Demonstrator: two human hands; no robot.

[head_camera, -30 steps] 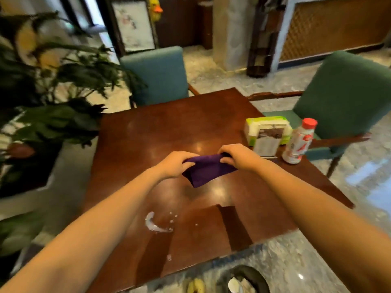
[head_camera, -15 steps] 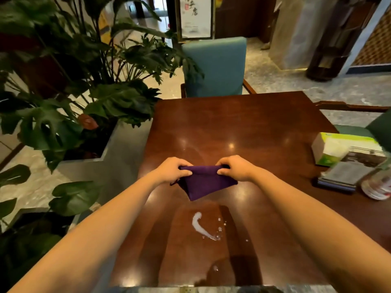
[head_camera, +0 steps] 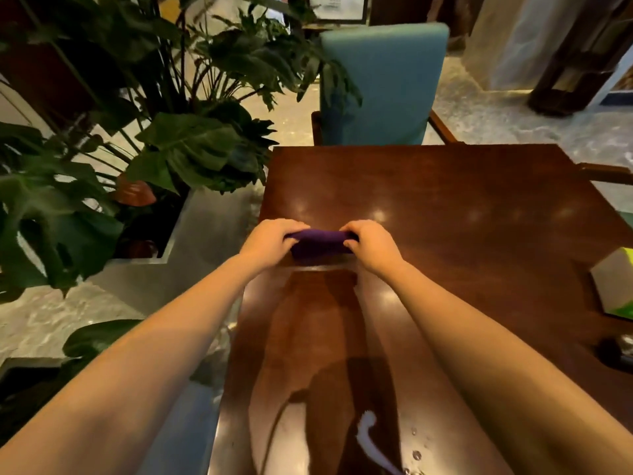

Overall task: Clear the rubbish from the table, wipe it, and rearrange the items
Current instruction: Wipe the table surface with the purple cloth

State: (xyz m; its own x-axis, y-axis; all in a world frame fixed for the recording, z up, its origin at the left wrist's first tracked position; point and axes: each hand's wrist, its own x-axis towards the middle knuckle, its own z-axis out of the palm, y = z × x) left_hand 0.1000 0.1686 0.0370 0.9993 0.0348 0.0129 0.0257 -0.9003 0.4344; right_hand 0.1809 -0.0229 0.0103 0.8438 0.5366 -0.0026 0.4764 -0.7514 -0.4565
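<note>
A folded purple cloth (head_camera: 320, 242) lies on the dark wooden table (head_camera: 462, 207), near its left side. My left hand (head_camera: 270, 242) grips the cloth's left end and my right hand (head_camera: 371, 245) grips its right end, both pressing it down. A white liquid spill (head_camera: 371, 440) with small droplets sits on the table close to me, between my forearms.
A green and white tissue box (head_camera: 615, 286) shows at the right edge, with a dark object (head_camera: 613, 353) below it. A teal chair (head_camera: 383, 84) stands at the far side. Large leafy plants (head_camera: 164, 145) in a planter crowd the table's left side.
The view has swung left and down. My hands have pushed the cloth away from me, flatter on the table; the spill now lies nearer to me than before.
</note>
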